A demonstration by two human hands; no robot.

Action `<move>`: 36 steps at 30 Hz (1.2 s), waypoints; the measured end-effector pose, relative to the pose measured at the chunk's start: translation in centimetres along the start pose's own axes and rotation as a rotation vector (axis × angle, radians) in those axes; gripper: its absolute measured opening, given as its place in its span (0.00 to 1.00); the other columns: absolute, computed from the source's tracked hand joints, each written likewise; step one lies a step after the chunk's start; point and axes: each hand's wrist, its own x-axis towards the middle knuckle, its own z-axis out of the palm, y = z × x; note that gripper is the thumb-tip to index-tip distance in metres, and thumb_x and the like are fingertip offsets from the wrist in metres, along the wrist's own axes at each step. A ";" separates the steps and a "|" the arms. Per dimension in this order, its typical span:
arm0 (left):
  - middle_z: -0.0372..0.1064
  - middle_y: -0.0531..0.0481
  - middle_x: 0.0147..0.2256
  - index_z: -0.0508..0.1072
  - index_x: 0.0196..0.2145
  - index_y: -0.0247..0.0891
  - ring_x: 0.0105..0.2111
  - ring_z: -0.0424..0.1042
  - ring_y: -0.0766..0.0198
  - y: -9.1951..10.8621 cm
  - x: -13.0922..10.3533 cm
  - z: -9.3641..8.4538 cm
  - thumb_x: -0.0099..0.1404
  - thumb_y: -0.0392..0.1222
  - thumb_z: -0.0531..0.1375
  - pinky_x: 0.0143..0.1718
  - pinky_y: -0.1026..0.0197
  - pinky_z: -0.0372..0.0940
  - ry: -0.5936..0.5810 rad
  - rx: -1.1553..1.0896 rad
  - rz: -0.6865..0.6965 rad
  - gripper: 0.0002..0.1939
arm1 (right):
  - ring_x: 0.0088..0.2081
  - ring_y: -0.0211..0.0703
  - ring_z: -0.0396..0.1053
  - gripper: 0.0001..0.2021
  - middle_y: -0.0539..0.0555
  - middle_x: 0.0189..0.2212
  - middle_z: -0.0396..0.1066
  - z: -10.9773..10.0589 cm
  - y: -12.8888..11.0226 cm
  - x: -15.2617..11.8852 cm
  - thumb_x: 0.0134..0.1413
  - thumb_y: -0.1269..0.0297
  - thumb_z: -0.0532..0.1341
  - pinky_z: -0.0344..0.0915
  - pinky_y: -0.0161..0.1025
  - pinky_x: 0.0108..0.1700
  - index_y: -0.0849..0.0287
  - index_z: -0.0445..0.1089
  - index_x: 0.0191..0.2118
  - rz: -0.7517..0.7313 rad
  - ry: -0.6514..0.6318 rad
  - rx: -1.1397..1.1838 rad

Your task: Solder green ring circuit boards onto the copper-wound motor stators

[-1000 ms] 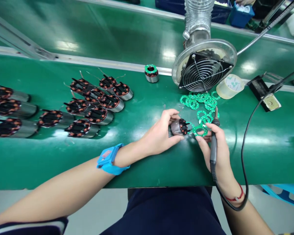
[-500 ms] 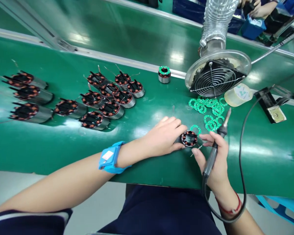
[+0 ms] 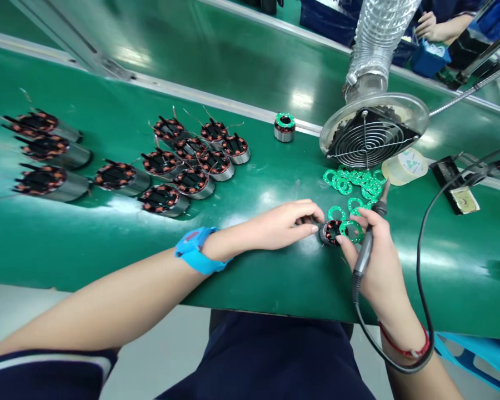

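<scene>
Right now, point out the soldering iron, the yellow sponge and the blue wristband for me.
Soldering iron (image 3: pixel 364 250): head view, on its grey handle.
Yellow sponge (image 3: pixel 464 200): head view, on its top face.
Blue wristband (image 3: pixel 200 256): head view, on its strap.

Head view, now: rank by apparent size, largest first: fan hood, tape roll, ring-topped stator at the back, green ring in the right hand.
1. Fan hood
2. Tape roll
Unranked below those: ring-topped stator and green ring in the right hand. Too alike, and the ring looks nearer the camera.
</scene>
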 end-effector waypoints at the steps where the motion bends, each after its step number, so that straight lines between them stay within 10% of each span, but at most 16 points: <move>1: 0.70 0.43 0.49 0.70 0.50 0.37 0.49 0.69 0.56 -0.3 0.2 0.6 0.67 0.35 0.57 0.51 0.54 0.64 0.042 0.090 -0.010 0.14 | 0.47 0.54 0.69 0.24 0.61 0.50 0.71 -0.1 -0.4 0.4 0.59 0.62 0.62 0.69 0.53 0.48 0.54 0.59 0.60 -0.059 -0.021 -0.096; 7: 0.71 0.41 0.47 0.67 0.53 0.35 0.48 0.67 0.52 -0.6 0.8 3.0 0.69 0.39 0.58 0.51 0.48 0.63 0.058 0.354 -0.032 0.16 | 0.37 0.54 0.63 0.19 0.60 0.37 0.72 0.2 -2.0 2.1 0.62 0.70 0.56 0.67 0.49 0.40 0.61 0.63 0.58 -0.293 -0.151 -0.386; 16: 0.68 0.40 0.51 0.64 0.54 0.35 0.52 0.67 0.55 0.2 0.3 2.8 0.64 0.30 0.53 0.54 0.49 0.64 0.191 0.159 0.024 0.20 | 0.52 0.59 0.67 0.22 0.60 0.51 0.72 2.3 -0.2 0.1 0.59 0.57 0.63 0.65 0.59 0.52 0.51 0.62 0.57 -0.145 0.084 -0.072; 25: 0.68 0.38 0.51 0.67 0.52 0.32 0.51 0.66 0.51 1.4 1.2 4.0 0.68 0.40 0.60 0.53 0.47 0.65 0.144 0.362 0.062 0.17 | 0.63 0.49 0.62 0.28 0.57 0.63 0.62 2.6 1.2 -1.2 0.63 0.74 0.52 0.61 0.58 0.62 0.46 0.51 0.65 -0.185 -0.003 0.200; 30: 0.67 0.39 0.48 0.70 0.52 0.30 0.49 0.67 0.52 2.3 1.5 3.1 0.66 0.35 0.60 0.51 0.48 0.67 0.076 0.409 0.029 0.16 | 0.50 0.49 0.70 0.26 0.57 0.48 0.70 3.5 1.8 -1.6 0.59 0.70 0.60 0.71 0.53 0.51 0.50 0.55 0.61 -0.077 0.233 0.194; 36: 0.65 0.39 0.53 0.70 0.53 0.34 0.53 0.67 0.53 2.4 1.4 2.6 0.68 0.35 0.56 0.53 0.50 0.68 0.031 0.420 0.046 0.16 | 0.40 0.44 0.74 0.20 0.52 0.39 0.72 3.7 1.8 -1.5 0.61 0.70 0.58 0.74 0.48 0.45 0.50 0.58 0.57 -0.065 0.177 0.229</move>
